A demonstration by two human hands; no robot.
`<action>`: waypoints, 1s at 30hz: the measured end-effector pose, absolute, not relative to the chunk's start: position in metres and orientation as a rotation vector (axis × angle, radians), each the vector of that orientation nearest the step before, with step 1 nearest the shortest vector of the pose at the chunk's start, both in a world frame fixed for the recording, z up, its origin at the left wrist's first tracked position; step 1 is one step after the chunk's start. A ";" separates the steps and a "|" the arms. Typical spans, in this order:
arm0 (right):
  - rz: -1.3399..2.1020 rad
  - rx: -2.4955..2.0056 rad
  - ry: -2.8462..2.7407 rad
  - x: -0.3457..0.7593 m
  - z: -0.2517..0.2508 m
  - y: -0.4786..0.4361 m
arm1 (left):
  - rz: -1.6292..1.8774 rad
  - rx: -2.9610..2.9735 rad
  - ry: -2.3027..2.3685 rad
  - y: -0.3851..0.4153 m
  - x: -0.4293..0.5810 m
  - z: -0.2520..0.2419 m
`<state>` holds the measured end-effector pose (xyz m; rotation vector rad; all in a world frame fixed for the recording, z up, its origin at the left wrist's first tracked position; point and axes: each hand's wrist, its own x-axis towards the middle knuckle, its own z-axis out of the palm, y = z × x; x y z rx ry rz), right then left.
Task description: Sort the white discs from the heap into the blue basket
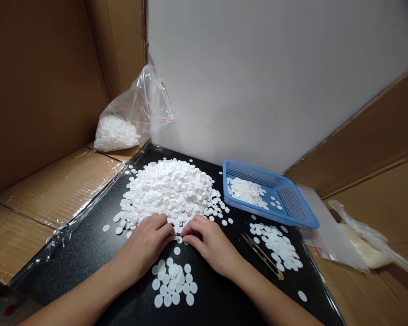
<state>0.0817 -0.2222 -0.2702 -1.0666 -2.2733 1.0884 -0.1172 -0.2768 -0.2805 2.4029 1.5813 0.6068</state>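
Observation:
A large heap of small round white discs [172, 185] rises on the black tabletop. My left hand [141, 244] is at the heap's near edge, its fingers and thumb pinched together at a white disc. Facing it across a small gap, my right hand [209, 242] is also closed, thumb and fingertips at a white disc partly hidden by them. One loose disc [177, 250] lies just below the fingertips. Between my forearms is a smaller group of discs [172, 286], some flat and some overlapping.
A blue plastic basket [229, 199] with white discs inside stands right of the heap. Thread snips [263, 257] lie beside another disc pile [282, 249]. A clear bag of white pieces [117, 133] sits at the back left. Cardboard [30, 185] and a pale wall [258, 77] enclose the table.

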 end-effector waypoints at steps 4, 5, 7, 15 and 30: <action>1.050 -1.076 -2.302 0.077 -0.275 -0.226 | 0.651 2.340 1.574 -0.277 -0.117 -0.276; 1.039 -1.079 -2.307 0.076 -0.276 -0.227 | 0.655 2.336 1.577 -0.277 -0.117 -0.276; 1.028 -1.080 -2.310 0.076 -0.275 -0.228 | 0.650 2.339 1.593 -0.277 -0.117 -0.276; 1.093 -0.984 -2.236 0.081 -0.274 -0.224 | 0.616 2.343 1.624 -0.277 -0.115 -0.279; 1.050 -0.836 -2.163 0.084 -0.284 -0.217 | 0.480 2.146 1.534 -0.287 -0.128 -0.255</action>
